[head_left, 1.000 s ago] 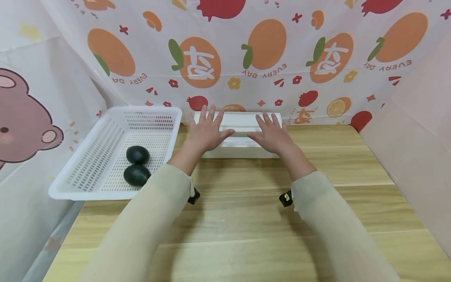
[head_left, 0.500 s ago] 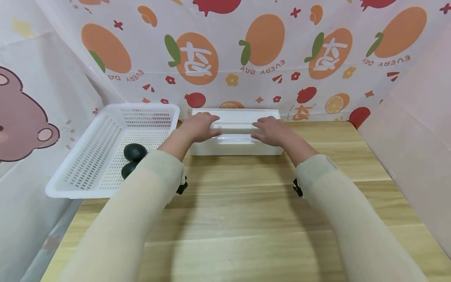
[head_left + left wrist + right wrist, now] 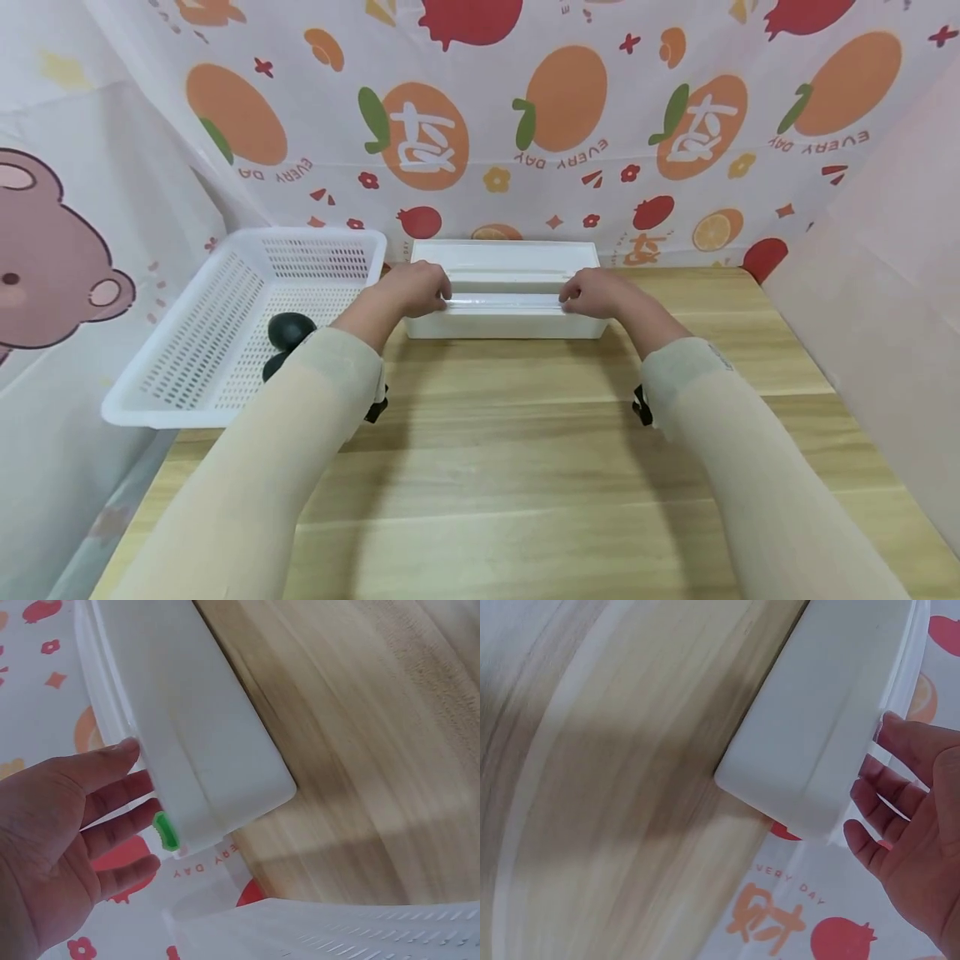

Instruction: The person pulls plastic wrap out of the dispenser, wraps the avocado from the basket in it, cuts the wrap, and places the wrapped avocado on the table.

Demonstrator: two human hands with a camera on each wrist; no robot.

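A long white box (image 3: 506, 326) stands at the back of the wooden table. It looks like a cling film dispenser, with a glossy clear strip (image 3: 506, 302) along its slot and a green slider (image 3: 166, 831) at its left end. At the slot's left end, my left hand (image 3: 420, 289) has its thumb tip at the lip and its other fingers loosely bent and spread. Mirrored at the right end, my right hand (image 3: 596, 293) holds its thumb tip at the lip too. Index fingertips go partly behind the rim; whether film lies between the fingers is hidden.
Left of the box stands a white perforated basket (image 3: 138, 407). Two dark green oval objects lie in it, one a dark oval (image 3: 288, 331), the other partly hidden by my left sleeve (image 3: 300, 433). A fruit-print cloth (image 3: 487, 125) hangs directly behind the box.
Both hands have come down from spread fingers above the box to its slot, thumbs at the front lip and fingers now bent. The box and basket have stayed in place.
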